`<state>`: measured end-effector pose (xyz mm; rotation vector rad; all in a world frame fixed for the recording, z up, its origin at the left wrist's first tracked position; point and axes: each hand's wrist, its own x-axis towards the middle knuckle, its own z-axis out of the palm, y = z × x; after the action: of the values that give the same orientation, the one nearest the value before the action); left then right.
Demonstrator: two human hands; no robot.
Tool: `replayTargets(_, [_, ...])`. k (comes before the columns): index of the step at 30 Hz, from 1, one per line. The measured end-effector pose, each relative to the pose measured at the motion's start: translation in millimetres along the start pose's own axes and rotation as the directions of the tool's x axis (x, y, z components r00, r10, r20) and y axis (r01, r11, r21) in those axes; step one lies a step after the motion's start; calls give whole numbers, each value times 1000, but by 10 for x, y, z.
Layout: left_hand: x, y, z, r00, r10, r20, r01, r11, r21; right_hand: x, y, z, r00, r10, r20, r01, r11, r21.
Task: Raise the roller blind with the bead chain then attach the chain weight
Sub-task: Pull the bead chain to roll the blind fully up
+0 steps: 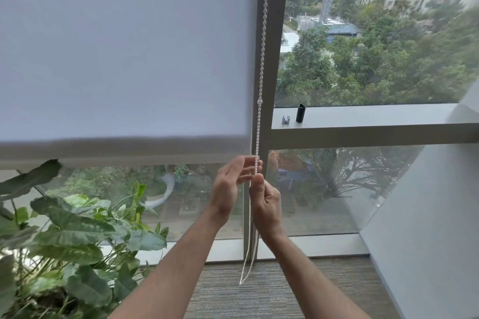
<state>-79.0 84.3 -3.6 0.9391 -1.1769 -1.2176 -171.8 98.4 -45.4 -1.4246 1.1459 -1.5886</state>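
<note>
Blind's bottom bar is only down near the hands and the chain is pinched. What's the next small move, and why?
Probably pull the white bead chain down again with the right hand, which pinches it; the left hand is open beside it. The white roller blind covers most of the pane, and the black cylindrical chain weight stands unattached on the grey window ledge.

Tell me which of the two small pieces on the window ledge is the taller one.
The black cylinder, standing upright on the ledge, is taller. The small grey metal clip to its left, nearer the bead chain, is much shorter.
</note>
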Motion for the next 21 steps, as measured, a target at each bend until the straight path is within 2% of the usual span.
replayTargets(3, [39,216,147,986,118,120,-105,989,-107,-239,215,-2,996,93,18,-91,994,-64])
replayTargets(5, [39,228,219,975,162,153,-142,981,-128,-370,349,-56,991,130,29,-127,988,-82])
replayTargets(9, [16,116,312,990,129,50,-125,989,-73,-409,465,-170,971,212,111,-207,977,-52])
replayTargets(13, [1,84,375,986,151,-67,-152,988,-20,-301,484,-213,918,318,237,-340,939,59])
replayTargets(15, [-6,71,401,978,179,-106,-178,984,20,-132,434,-265,914,330,235,-344,939,20])
replayTargets(18, [-45,-28,419,977,172,-129,-171,985,15,208,154,-339,938,325,120,-330,943,32])
replayTargets(21, [-145,-202,416,983,131,-125,-127,991,38,533,-341,-333,980,191,62,-195,978,73])
